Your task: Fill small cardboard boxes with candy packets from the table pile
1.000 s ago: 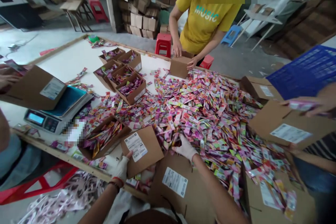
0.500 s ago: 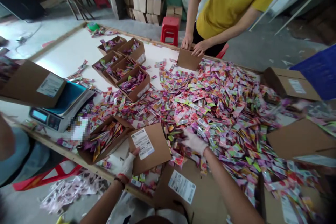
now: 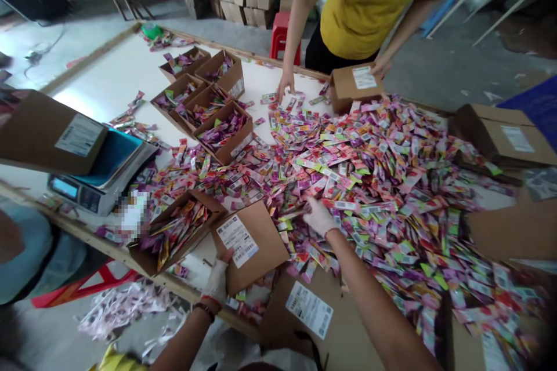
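My left hand (image 3: 217,279), in a glove with bare fingertips, grips the near left edge of a tilted cardboard box (image 3: 256,252) that has a white label on its side. The box's opening faces the pile on the right. My right hand (image 3: 320,218), in a white glove, is at the pile of small colourful sachets (image 3: 348,168), just right of that box. Its fingers are curled on a few sachets (image 3: 292,213), partly hidden. Left of the box stands an open carton (image 3: 150,258) filled with sachets.
A digital scale (image 3: 82,196) bears a tilted carton (image 3: 56,127) at the left. Several filled cartons (image 3: 237,151) stand at the back. Across the table a co-worker in a yellow shirt (image 3: 374,6) holds another box (image 3: 354,82). A labelled carton (image 3: 278,307) lies by my body.
My right hand has moved slightly up and left among the sachets, its fingers more curled. The co-worker's box has turned and shifted right, with one hand now reaching to sachets. My left hand keeps its hold.
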The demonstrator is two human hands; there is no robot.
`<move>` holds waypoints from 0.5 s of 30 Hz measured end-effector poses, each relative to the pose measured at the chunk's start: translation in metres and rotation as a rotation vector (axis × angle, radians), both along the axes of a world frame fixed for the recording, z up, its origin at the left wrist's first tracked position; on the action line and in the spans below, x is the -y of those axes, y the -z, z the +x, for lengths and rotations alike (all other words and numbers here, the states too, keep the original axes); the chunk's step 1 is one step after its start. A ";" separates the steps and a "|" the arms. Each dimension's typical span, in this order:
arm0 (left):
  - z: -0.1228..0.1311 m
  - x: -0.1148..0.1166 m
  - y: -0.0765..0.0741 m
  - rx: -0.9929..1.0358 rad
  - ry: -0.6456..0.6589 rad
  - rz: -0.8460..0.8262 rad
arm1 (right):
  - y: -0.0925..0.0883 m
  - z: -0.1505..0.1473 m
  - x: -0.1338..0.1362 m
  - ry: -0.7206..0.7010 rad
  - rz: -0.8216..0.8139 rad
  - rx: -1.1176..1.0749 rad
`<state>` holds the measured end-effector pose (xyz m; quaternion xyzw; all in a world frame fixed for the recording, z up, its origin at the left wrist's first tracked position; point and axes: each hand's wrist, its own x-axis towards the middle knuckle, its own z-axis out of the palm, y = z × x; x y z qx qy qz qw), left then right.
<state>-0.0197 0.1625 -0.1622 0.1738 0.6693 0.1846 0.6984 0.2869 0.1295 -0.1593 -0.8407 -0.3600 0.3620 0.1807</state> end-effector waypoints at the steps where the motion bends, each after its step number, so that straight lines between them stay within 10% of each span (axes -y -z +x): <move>1: 0.000 0.000 0.001 0.016 -0.004 0.003 | 0.004 0.000 -0.004 0.007 -0.028 0.067; 9: 0.008 0.001 0.007 -0.005 -0.055 0.038 | 0.014 -0.025 -0.027 -0.389 -0.158 -0.208; 15: -0.003 0.006 0.012 -0.022 0.259 0.206 | 0.019 -0.017 -0.024 -0.049 -0.073 -0.037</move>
